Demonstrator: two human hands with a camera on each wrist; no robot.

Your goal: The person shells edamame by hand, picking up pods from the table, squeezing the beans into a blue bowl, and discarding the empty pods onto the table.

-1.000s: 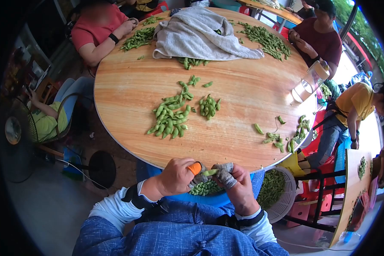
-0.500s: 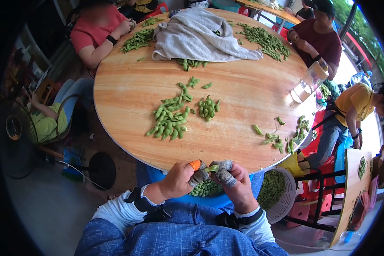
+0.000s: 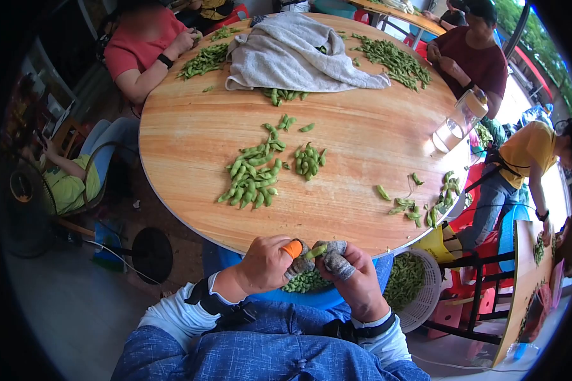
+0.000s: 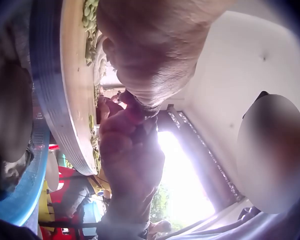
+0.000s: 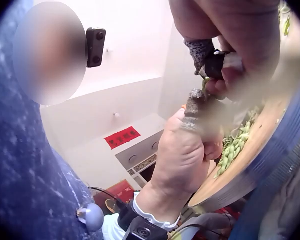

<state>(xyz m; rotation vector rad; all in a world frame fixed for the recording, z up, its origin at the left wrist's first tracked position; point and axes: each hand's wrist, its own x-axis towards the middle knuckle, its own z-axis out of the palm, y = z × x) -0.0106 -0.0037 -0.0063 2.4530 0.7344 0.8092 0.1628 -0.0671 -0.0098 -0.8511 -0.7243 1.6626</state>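
A green soybean pod is pinched between both hands, over the near edge of the round table. My left hand grips its left end; grey knit finger covers and an orange band wrap its fingertips. The right hand, in similar grey covers, holds the other end with thumb and finger. Below them a blue basin contains shelled green beans. In the right wrist view a bit of the pod shows between the covered fingertips. The left wrist view has the pod hidden behind the hands.
On the round table lie a large pod pile, a smaller one and scattered pods. A grey towel and a clear jug stand farther back. A white basket of pods is at right. Several people sit around.
Both hands stay nearly in place while the pod tilts and shifts slightly between the fingertips. At the right, the person in yellow has reached an arm down to the small table.
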